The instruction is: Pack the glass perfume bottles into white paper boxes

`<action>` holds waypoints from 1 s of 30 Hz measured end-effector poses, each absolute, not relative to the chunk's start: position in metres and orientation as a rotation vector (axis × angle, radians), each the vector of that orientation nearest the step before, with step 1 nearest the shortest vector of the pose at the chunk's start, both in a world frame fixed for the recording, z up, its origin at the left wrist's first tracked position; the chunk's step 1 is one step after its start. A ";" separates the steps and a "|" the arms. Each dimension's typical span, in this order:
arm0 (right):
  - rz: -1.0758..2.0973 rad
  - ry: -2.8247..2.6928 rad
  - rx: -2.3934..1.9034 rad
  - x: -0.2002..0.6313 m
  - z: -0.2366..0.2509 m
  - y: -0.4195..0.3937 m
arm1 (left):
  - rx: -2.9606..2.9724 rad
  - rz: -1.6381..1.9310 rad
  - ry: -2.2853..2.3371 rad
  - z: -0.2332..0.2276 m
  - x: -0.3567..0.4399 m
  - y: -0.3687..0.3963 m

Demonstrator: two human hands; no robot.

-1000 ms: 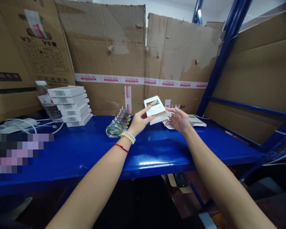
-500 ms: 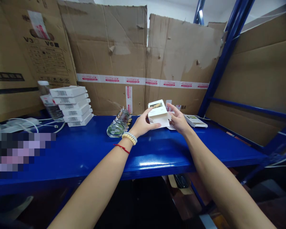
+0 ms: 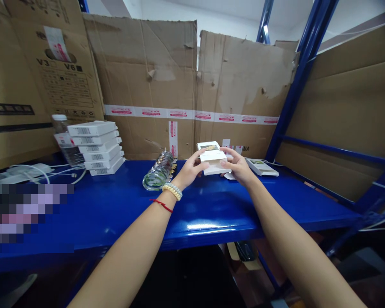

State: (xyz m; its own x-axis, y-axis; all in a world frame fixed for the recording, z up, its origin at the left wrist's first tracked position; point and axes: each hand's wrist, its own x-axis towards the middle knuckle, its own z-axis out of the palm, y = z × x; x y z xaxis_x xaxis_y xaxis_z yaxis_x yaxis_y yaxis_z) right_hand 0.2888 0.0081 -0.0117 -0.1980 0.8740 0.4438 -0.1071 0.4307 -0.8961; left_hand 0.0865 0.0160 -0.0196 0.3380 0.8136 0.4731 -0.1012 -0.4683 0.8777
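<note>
Currently both hands hold a small white carton point(image 3: 213, 161) low over the blue steel shelf point(image 3: 115, 205), near its back edge. The left hand point(image 3: 189, 171) closes on the carton's left side, thumb on top and fingers curled beneath; the right hand point(image 3: 239, 167) closes on the right side with fingertips laid across the top panel. Whether the carton's underside touches the shelf cannot be told.

Risk noted: the carton is thin folded card and appears light, so uneven pressure from either side could crease a panel or spring a flap. The shelf paint is glossy and smooth, so a carton set down carelessly could slide. A row of clear glass bottles point(image 3: 159, 171) lies on its side just beside the left wrist; a sweep of that forearm could roll it.

Materials: a flat white box point(image 3: 262, 167) rests to the right of the hands. A stack of slim white boxes point(image 3: 94, 147) with barcode labels sits well to the left, beside a clear plastic bottle point(image 3: 64, 141). Worn corrugated cardboard sheets point(image 3: 167, 85), taped and torn, line the back.
</note>
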 end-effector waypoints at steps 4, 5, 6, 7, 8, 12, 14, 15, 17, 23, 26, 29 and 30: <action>1.036 -1.538 -0.742 0.287 -0.009 0.004 | 1.653 1.376 0.680 -0.017 0.090 0.016; 1.026 -1.547 -0.749 0.287 -0.008 0.003 | 1.650 1.388 0.694 -0.017 0.090 0.015; 1.015 -1.552 -0.754 0.286 -0.008 0.003 | 1.652 1.395 0.709 -0.016 0.091 0.014; 1.005 -1.551 -0.756 0.286 -0.007 0.002 | 1.655 1.401 0.724 -0.015 0.091 0.012; 0.997 -1.546 -0.758 0.286 -0.007 0.002 | 1.659 1.409 0.737 -0.015 0.091 0.011; 0.978 -1.526 -0.764 0.286 -0.008 0.003 | 1.707 1.470 0.800 -0.018 0.091 0.010; 0.962 -1.512 -0.761 0.286 -0.009 0.004 | 1.741 1.508 0.865 -0.021 0.092 0.010; 0.955 -1.504 -0.760 0.287 -0.010 0.005 | 1.755 1.529 0.898 -0.021 0.093 0.010; 0.947 -1.485 -0.761 0.288 -0.011 0.006 | 1.768 1.586 0.926 -0.022 0.095 0.010; 0.964 -1.443 -0.770 0.286 -0.009 0.006 | 1.824 1.759 0.822 -0.019 0.100 0.004; 0.984 -1.431 -0.759 0.285 -0.009 0.006 | 1.912 1.780 0.775 -0.020 0.099 0.003; 1.002 -1.445 -0.745 0.286 -0.010 0.007 | 1.943 1.835 0.748 -0.021 0.098 0.003; 1.009 -1.456 -0.747 0.286 -0.011 0.008 | 1.952 1.852 0.763 -0.021 0.098 0.003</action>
